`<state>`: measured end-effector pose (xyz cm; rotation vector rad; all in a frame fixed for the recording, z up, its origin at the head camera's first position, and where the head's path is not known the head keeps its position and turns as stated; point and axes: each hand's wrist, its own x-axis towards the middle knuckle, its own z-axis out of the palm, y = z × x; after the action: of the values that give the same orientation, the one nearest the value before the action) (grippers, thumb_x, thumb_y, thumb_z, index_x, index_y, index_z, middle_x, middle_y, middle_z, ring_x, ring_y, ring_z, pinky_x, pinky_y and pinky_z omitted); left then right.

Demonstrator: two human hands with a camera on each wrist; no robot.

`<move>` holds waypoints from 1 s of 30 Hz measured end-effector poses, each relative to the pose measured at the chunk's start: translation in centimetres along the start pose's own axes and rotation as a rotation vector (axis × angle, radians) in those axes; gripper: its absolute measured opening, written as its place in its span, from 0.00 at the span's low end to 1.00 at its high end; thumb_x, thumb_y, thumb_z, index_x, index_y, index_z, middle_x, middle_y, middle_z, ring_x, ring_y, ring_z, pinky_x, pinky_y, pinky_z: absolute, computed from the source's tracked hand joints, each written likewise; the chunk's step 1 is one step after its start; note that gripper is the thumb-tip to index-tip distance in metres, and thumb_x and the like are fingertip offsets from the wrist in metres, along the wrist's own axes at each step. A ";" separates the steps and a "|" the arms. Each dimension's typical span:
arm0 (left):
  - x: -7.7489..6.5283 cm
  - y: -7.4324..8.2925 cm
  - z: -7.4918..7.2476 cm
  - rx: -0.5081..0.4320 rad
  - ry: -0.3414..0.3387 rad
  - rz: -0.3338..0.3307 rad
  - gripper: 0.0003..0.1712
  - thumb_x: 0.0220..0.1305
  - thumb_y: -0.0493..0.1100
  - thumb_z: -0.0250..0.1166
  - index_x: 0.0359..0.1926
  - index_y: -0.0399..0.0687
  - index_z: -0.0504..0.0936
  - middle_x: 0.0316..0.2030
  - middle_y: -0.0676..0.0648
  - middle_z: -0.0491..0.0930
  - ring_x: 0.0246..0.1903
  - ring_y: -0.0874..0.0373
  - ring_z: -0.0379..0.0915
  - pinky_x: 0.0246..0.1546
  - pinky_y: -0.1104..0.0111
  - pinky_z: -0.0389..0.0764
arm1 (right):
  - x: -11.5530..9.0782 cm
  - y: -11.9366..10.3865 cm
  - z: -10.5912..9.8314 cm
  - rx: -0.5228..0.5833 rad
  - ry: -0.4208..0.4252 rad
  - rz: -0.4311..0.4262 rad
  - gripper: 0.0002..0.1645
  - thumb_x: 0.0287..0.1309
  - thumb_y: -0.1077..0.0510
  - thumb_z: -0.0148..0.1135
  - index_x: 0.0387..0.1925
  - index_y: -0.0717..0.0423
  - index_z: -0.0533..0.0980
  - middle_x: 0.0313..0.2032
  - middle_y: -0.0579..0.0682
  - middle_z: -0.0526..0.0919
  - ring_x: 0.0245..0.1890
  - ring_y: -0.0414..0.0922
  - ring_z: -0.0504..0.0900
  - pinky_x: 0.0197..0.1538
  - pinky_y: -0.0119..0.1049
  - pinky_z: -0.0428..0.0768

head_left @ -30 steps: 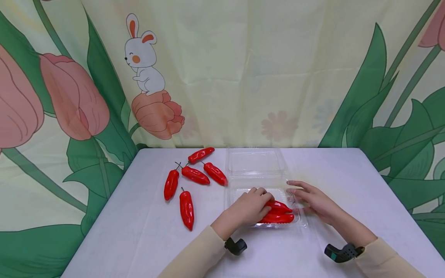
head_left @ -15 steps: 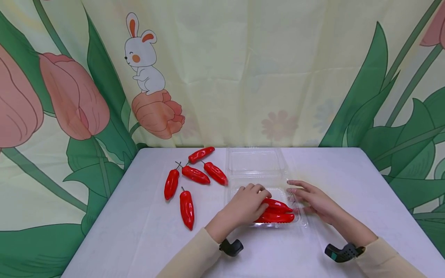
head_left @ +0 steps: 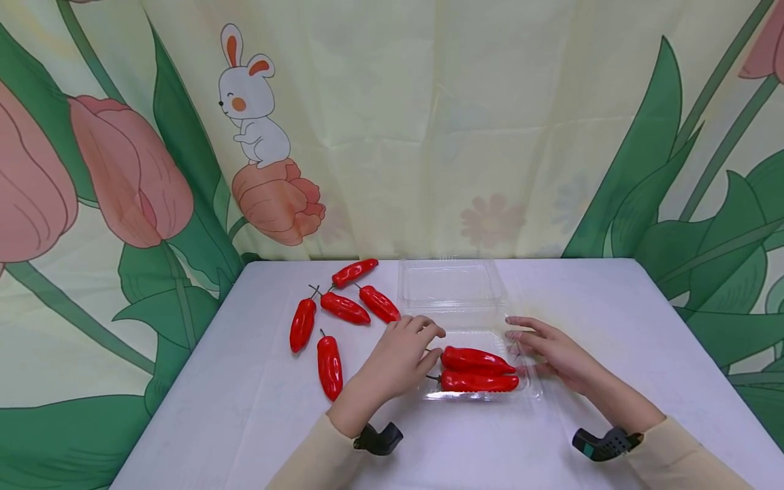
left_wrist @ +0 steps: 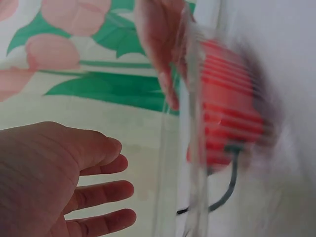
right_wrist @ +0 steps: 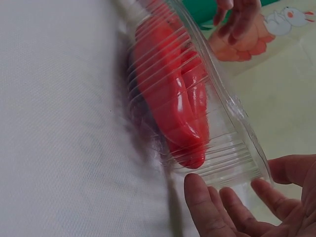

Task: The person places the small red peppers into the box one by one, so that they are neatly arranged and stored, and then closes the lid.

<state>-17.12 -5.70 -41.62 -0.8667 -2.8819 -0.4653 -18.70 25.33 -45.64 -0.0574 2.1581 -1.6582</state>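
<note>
A clear plastic clamshell box (head_left: pixel 474 320) lies with its lid (head_left: pixel 450 282) folded back. Inside it, two glossy red chili peppers (head_left: pixel 479 382) lie side by side, stems to the left; their red shows through the ribbed wall in the right wrist view. My left hand (head_left: pixel 398 357), fingers apart and holding nothing, hovers over the box's left edge. At the opposite end, my right hand (head_left: pixel 554 354) touches the side of the box with fairly straight fingers; its fingertips (right_wrist: pixel 197 187) are right at the wall and rim.
Several more red chili peppers lie left of the box, the nearest chili pepper (head_left: pixel 329 367) beside my left forearm. They rest on a white-covered table (head_left: pixel 233 422). A printed curtain (head_left: pixel 392 136) hangs behind the table's back edge.
My left hand has drawn off the peppers in the box and moved left, bringing their stems into view. The right hand has stayed at the box's right side.
</note>
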 end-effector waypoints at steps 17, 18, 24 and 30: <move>-2.8 -4.0 -2.0 -0.038 0.088 -0.170 0.25 0.59 0.49 0.77 0.57 0.54 0.83 0.57 0.46 0.82 0.57 0.50 0.76 0.58 0.51 0.80 | 0.0 0.1 0.0 -0.002 -0.008 -0.009 0.39 0.78 0.50 0.52 0.80 0.59 0.52 0.75 0.71 0.58 0.66 0.64 0.72 0.53 0.49 0.87; -2.9 -4.1 -1.9 -0.035 0.092 -0.178 0.25 0.59 0.49 0.77 0.57 0.54 0.82 0.57 0.46 0.82 0.57 0.50 0.76 0.58 0.51 0.80 | 0.0 0.1 0.0 -0.003 -0.009 -0.010 0.38 0.78 0.50 0.51 0.80 0.59 0.52 0.75 0.72 0.58 0.66 0.64 0.72 0.53 0.50 0.87; -3.9 -5.3 -2.2 -0.023 0.104 -0.233 0.25 0.58 0.46 0.78 0.57 0.55 0.83 0.56 0.46 0.82 0.56 0.49 0.76 0.57 0.51 0.81 | 0.1 0.2 0.0 0.007 -0.004 0.003 0.38 0.78 0.51 0.50 0.80 0.59 0.52 0.74 0.71 0.59 0.66 0.64 0.72 0.52 0.49 0.87; -4.6 -6.9 -2.1 -0.012 0.104 -0.282 0.24 0.57 0.42 0.78 0.55 0.54 0.83 0.54 0.46 0.82 0.54 0.48 0.77 0.55 0.52 0.83 | -0.1 0.0 0.0 0.003 -0.002 0.003 0.39 0.77 0.49 0.52 0.80 0.58 0.53 0.74 0.71 0.59 0.66 0.64 0.73 0.52 0.48 0.87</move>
<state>-17.11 -14.27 -42.24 -0.4219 -2.9157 -0.5341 -18.65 25.38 -45.64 -0.0550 2.1532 -1.6596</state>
